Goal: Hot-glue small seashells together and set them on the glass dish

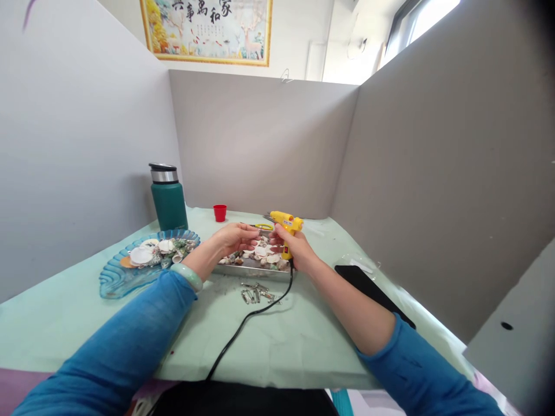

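Note:
My right hand [295,245] is wrapped round the handle of a yellow hot glue gun [281,218], its nozzle pointing left. From the base of the handle a black cord [247,320] runs down to the table's front edge. Fingertips pinched together, my left hand [236,240] is just left of the glue gun; a tiny thing shows at the tips, too small to name. Both hands are above a metal tray [251,270] of seashells [261,252], which they partly hide. In front of the tray lies a loose pile of small metal pins [258,293].
At left, a blue glass dish [125,281] carries shells, with a green bottle [169,202] behind it. A red cup [219,213] stands at the back; yellow-green-handled scissors [263,226] lie behind the tray. A black flat object [373,293] is at right. Grey partitions [264,138] enclose the table.

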Demonstrator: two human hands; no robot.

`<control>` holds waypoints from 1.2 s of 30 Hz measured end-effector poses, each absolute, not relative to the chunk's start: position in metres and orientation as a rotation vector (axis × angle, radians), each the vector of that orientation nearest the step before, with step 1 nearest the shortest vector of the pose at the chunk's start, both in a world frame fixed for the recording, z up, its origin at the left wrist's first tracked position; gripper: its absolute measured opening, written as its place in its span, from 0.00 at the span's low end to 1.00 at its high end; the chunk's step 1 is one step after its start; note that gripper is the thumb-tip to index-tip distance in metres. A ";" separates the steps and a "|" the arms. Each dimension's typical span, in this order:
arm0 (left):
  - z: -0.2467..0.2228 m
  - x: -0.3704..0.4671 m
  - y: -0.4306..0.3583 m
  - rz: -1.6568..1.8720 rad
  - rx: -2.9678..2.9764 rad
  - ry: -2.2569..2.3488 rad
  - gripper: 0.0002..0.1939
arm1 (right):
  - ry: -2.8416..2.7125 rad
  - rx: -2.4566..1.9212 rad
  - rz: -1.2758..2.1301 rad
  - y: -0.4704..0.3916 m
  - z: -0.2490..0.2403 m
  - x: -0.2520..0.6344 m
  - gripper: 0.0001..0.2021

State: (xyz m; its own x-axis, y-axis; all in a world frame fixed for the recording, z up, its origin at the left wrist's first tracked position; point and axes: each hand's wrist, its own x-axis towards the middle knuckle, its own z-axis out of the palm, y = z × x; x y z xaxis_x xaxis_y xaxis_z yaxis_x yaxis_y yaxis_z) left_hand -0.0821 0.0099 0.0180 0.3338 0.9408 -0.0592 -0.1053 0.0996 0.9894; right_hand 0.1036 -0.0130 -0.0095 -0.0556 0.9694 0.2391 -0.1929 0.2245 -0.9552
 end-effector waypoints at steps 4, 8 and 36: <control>0.020 -0.086 0.012 0.964 1.166 0.884 0.02 | -1.286 -0.827 1.201 -0.016 -0.008 0.107 0.17; 0.020 -0.090 0.014 1.002 1.143 0.832 0.01 | -1.331 -0.820 1.176 -0.017 -0.008 0.110 0.17; 0.019 -0.099 0.024 1.082 0.965 0.786 0.03 | -1.634 -0.842 1.212 -0.038 -0.003 0.112 0.19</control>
